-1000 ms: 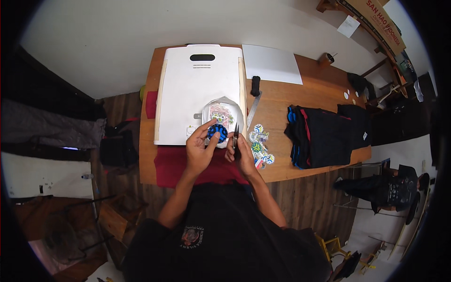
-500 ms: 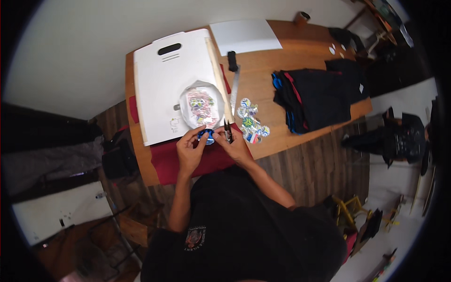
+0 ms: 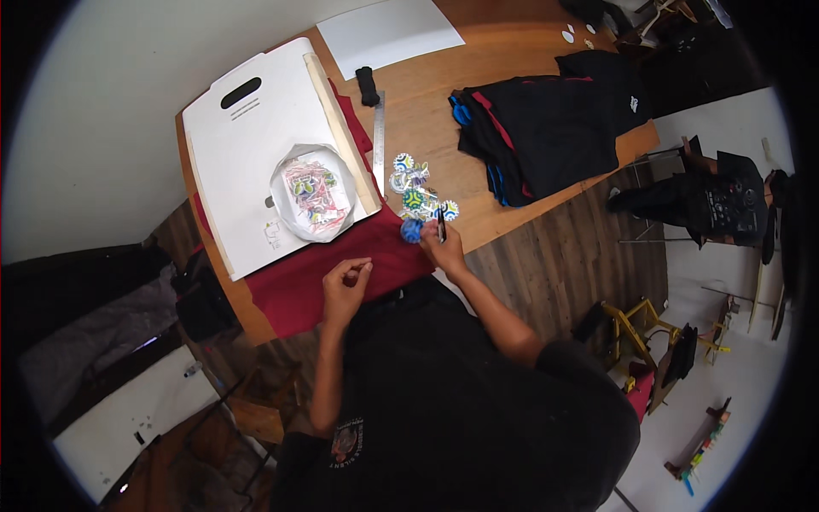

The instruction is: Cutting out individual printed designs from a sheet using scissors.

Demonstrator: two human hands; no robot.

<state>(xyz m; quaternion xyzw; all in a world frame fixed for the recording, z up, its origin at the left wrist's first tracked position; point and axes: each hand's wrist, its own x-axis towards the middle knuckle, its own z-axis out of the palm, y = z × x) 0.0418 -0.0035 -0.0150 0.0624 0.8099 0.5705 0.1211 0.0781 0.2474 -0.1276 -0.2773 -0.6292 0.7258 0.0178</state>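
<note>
My right hand [image 3: 445, 247] grips a thin black tool [image 3: 441, 227] and touches a round blue cut-out [image 3: 412, 230] at the edge of the red cloth [image 3: 299, 286]. Just beyond it lies a small pile of round printed cut-outs [image 3: 418, 192] on the wooden table [image 3: 426, 102]. My left hand [image 3: 345, 286] rests over the red cloth near my body, its fingers curled shut; I see nothing in it. A white paper bowl of printed scraps [image 3: 311, 194] sits on a white board with a handle slot [image 3: 247, 136].
A metal ruler [image 3: 379, 141] and a small black object [image 3: 367, 85] lie beside the board. A white sheet [image 3: 388, 34] is at the far edge. Folded black garments [image 3: 546, 128] are stacked at the right. A black tripod stool [image 3: 717, 205] stands on the floor beyond the table.
My left hand has let go of the blue cut-out and drawn back toward my body. My right hand has carried it and the black tool rightward to the pile. The view has swung.
</note>
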